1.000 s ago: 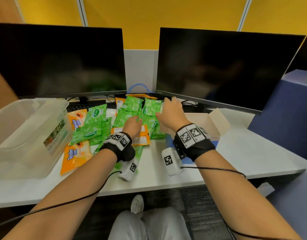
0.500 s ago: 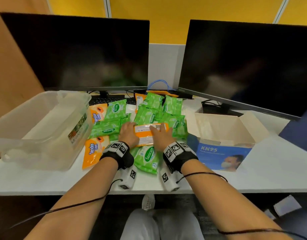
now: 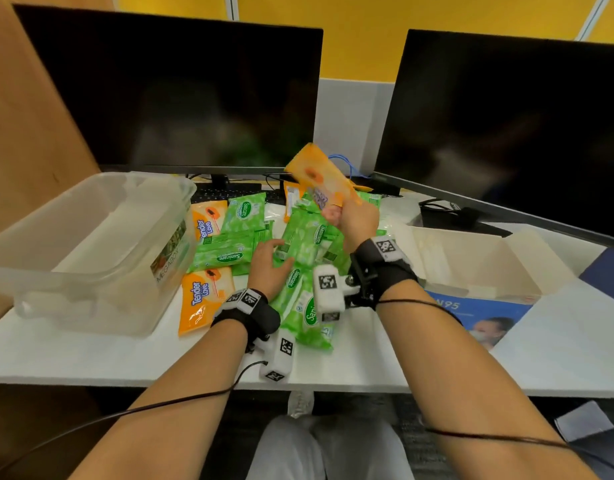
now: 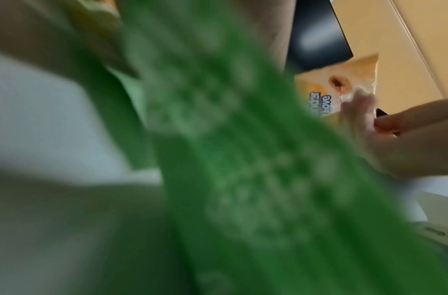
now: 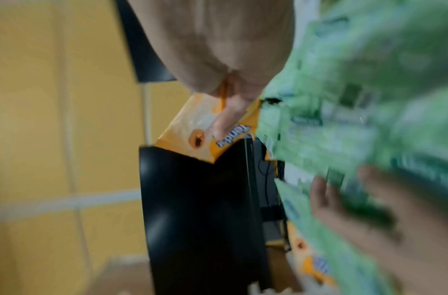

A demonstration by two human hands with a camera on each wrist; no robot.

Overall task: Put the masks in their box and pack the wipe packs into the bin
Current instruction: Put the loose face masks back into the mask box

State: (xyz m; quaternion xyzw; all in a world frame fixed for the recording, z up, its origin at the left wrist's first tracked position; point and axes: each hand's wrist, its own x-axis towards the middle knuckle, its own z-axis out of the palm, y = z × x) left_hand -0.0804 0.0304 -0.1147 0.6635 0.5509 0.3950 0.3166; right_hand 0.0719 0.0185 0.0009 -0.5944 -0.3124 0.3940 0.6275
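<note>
Several green wipe packs (image 3: 300, 237) and orange wipe packs (image 3: 203, 299) lie in a heap on the white desk. My right hand (image 3: 336, 213) pinches one orange pack (image 3: 319, 180) by its lower end and holds it up above the heap; the right wrist view shows the thumb (image 5: 224, 121) across that orange pack (image 5: 192, 131). My left hand (image 3: 274, 255) rests flat on the green packs with its fingers spread. The clear plastic bin (image 3: 91, 299) stands at the left with nothing in it. The open KN95 mask box (image 3: 478, 311) lies at the right. The left wrist view is filled by a blurred green pack (image 4: 243, 159).
Two dark monitors (image 3: 181, 95) stand at the back, with a keyboard (image 3: 229, 195) and cables under them. A wooden partition (image 3: 28, 116) closes the left side. A bare strip of desk (image 3: 125, 358) runs along the front edge.
Both hands were on the orange pack lying on the heap. Now my right hand has lifted it up and back, and my left hand has let go and stayed on the green packs.
</note>
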